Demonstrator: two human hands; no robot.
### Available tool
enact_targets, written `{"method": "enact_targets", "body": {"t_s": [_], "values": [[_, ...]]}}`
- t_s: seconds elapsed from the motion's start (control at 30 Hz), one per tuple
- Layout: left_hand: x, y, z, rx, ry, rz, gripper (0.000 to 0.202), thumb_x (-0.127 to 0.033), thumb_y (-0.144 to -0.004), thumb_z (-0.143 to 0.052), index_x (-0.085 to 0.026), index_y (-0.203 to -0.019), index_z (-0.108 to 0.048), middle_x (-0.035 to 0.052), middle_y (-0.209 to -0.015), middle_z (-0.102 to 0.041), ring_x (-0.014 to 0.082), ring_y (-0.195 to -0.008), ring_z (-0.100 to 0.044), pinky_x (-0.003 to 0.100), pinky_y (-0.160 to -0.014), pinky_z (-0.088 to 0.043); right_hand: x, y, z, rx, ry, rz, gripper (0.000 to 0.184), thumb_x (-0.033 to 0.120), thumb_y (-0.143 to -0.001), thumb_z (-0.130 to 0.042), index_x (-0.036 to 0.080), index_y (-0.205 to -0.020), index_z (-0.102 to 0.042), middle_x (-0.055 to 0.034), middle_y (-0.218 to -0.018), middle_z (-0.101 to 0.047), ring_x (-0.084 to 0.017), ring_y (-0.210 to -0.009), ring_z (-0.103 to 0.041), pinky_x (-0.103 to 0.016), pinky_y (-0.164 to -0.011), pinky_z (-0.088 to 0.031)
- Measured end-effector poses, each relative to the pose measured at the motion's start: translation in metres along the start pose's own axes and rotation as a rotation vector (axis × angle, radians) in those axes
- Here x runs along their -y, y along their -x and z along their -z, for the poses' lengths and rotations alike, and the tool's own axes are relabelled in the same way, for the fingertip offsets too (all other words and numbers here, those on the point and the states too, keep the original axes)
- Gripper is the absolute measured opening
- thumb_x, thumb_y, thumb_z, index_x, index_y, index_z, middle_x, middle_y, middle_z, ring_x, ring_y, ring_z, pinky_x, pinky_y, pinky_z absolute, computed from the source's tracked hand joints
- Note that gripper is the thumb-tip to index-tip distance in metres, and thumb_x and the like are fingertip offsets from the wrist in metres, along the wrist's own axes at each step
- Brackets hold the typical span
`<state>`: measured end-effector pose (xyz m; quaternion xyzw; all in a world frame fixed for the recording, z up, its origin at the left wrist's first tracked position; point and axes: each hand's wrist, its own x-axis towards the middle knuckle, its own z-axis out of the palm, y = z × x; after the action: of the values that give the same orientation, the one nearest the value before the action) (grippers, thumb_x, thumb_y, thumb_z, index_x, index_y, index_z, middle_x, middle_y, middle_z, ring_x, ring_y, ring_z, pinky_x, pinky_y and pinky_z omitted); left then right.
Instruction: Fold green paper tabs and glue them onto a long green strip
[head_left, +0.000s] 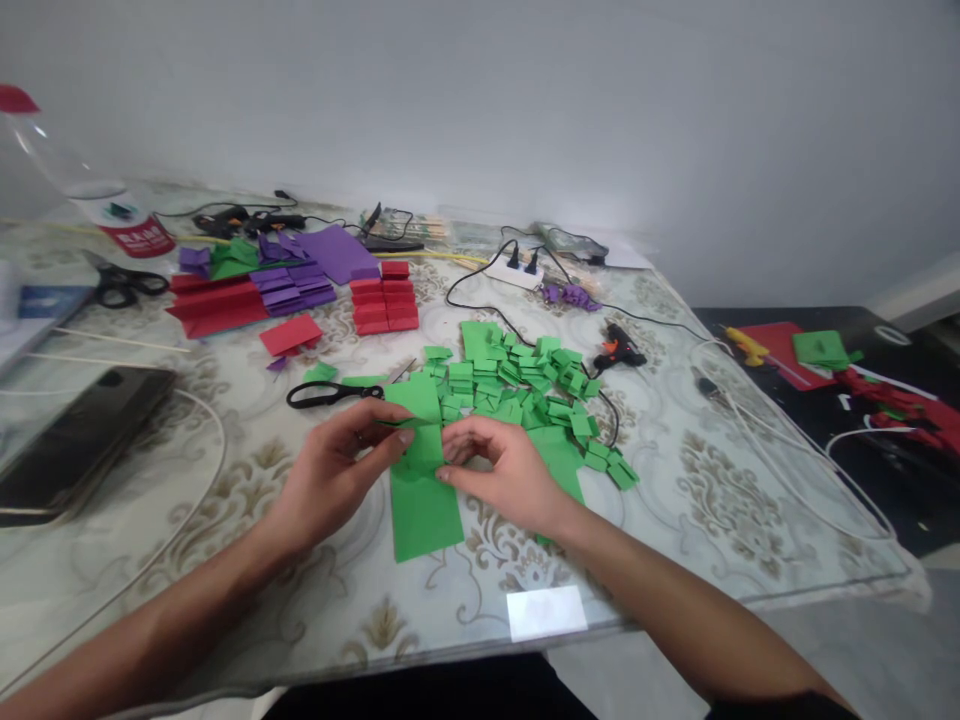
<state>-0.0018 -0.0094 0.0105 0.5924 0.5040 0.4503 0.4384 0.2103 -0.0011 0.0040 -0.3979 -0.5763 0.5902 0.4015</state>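
Observation:
A long green paper strip (421,500) lies on the glass-topped table (675,520) in front of me. My left hand (341,470) pinches the strip's upper part from the left, fingers closed on it. My right hand (499,470) grips the same strip from the right, fingers curled on its folded edge. Just behind my hands sits a heap of small folded green paper pieces (525,385). Black-handled scissors (334,392) lie left of that heap.
Folded red paper (384,300) and purple paper (296,285) lie at the back, with more scissors (120,283), a plastic bottle (45,170), a power strip (514,272) and a glue gun (616,350). A phone (79,435) rests at left. Cables cross the table's right side.

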Motion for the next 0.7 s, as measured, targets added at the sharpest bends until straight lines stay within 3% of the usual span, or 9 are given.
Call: {"method": "enact_targets", "body": {"t_s": [0.5,0.7], "values": [[-0.002,-0.001,0.001,0.054,0.029,-0.013,0.015,-0.033,-0.087,-0.074,-0.02,-0.094,-0.071,0.0003,-0.082,-0.069,0.0161,-0.072,-0.066,0.026,-0.065,-0.053,0.006,0.001,0.002,-0.08,0.262,0.163,0.013,0.019,-0.078,-0.081,0.021,-0.089,-0.075,-0.0017,-0.086,-0.075,-0.017,-0.081,-0.069,-0.031,-0.078,-0.055],[-0.008,-0.002,-0.001,0.053,0.107,0.04,0.024,-0.029,-0.082,-0.079,-0.022,-0.103,-0.072,0.0025,-0.091,-0.072,0.0179,-0.081,-0.069,0.026,-0.068,-0.055,0.001,0.0,0.001,-0.079,0.114,0.142,0.018,0.02,-0.077,-0.083,0.021,-0.094,-0.075,-0.0003,-0.083,-0.074,-0.016,-0.078,-0.069,-0.029,-0.075,-0.055]]}}
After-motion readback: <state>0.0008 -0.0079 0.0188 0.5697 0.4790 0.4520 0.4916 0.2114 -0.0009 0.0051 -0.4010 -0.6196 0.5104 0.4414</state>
